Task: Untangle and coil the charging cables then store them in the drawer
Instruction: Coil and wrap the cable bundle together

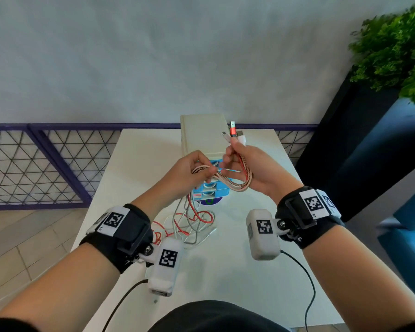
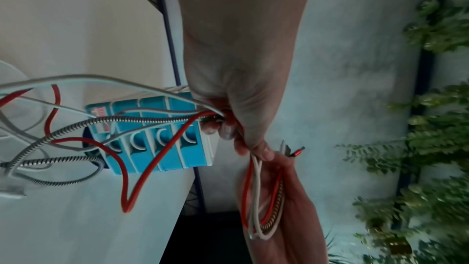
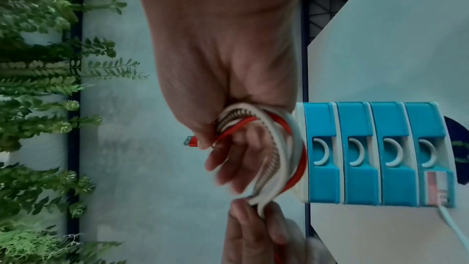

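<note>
Red, white and metal-braided charging cables are gathered in one bundle above the white table (image 1: 237, 271). My right hand (image 1: 234, 155) grips their plug ends (image 1: 233, 131), which stick up, with a short loop (image 1: 237, 185) hanging under the palm. The loop (image 3: 281, 148) wraps round the right hand (image 3: 228, 160). My left hand (image 1: 203, 170) pinches the same bundle just left of it. From the left hand (image 2: 228, 129) the loose lengths (image 2: 127, 178) trail down into a tangle (image 1: 192, 224) on the table. Behind stands the drawer unit (image 1: 201, 135); its blue drawers (image 3: 375, 152) are shut.
A dark round disc with a green ring (image 1: 210, 202) lies at the foot of the unit. A leafy plant (image 1: 398, 49) in a dark planter (image 1: 345, 140) stands right of the table, with blue seating (image 1: 412, 212) beside it. A purple mesh fence (image 1: 34, 164) runs behind.
</note>
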